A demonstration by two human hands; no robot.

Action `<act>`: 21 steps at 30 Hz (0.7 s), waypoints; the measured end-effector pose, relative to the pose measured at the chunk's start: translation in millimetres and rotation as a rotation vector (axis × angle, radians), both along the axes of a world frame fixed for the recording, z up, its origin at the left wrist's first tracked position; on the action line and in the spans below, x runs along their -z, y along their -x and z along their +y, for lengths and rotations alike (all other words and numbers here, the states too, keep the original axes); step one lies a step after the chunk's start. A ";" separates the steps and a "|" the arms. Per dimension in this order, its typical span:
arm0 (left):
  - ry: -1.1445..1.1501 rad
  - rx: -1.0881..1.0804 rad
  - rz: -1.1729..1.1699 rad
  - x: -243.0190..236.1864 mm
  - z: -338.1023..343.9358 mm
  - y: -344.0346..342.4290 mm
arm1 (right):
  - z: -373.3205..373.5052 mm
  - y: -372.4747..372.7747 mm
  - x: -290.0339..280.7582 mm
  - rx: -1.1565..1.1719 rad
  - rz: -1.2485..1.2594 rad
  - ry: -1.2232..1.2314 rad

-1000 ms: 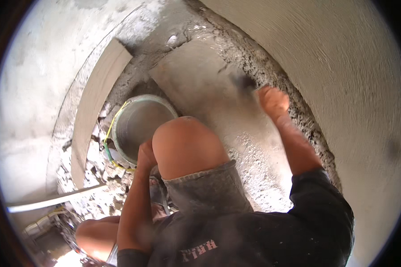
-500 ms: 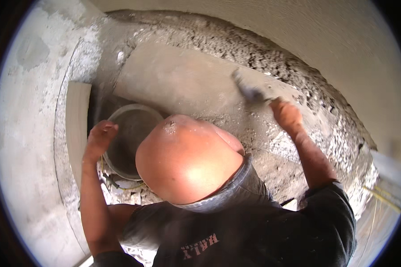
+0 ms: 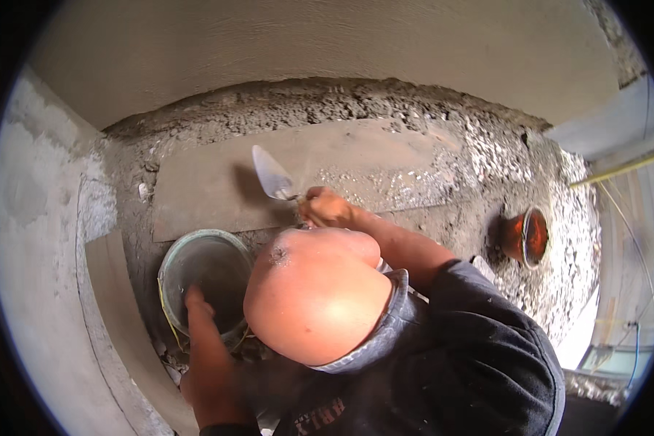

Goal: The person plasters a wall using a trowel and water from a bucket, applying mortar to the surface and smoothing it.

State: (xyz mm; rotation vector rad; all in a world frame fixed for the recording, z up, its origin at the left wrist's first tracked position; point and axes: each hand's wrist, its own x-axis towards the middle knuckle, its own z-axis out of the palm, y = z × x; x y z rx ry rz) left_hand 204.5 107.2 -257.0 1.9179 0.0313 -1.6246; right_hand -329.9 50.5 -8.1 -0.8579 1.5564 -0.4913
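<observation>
My right hand [image 3: 325,207] grips the handle of a pointed metal trowel [image 3: 272,174], its blade raised over a long cement-coated board [image 3: 370,167] on the rough ledge beyond my bent knee [image 3: 316,305]. My left hand [image 3: 198,300] reaches down inside a pale round bucket [image 3: 203,242] with a yellow strap and murky grey contents; its fingers are too hidden to make out.
A smooth plastered wall [image 3: 341,43] rises beyond a rubble strip [image 3: 356,102]. At the left stands a pale wall [image 3: 43,240] with a board [image 3: 112,283] along its foot. An orange bucket [image 3: 523,238] sits at the right, near cables and a yellow pipe [image 3: 610,171].
The view has swung rightward, revealing the orange bucket. My right hand with the trowel has moved left and nearer my knee; my left hand has gone down into the pale bucket.
</observation>
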 end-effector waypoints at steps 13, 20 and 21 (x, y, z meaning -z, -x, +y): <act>0.751 0.505 0.282 -294.3 -39.7 347.7 | -11.7 -26.3 74.9 0.328 -0.856 0.295; 0.664 0.094 -0.825 -125.0 -0.9 124.2 | -12.6 -43.1 78.6 0.414 -0.600 0.055; 0.549 -0.106 -0.733 -113.9 13.9 98.7 | -12.2 -54.2 86.7 0.398 -0.623 0.044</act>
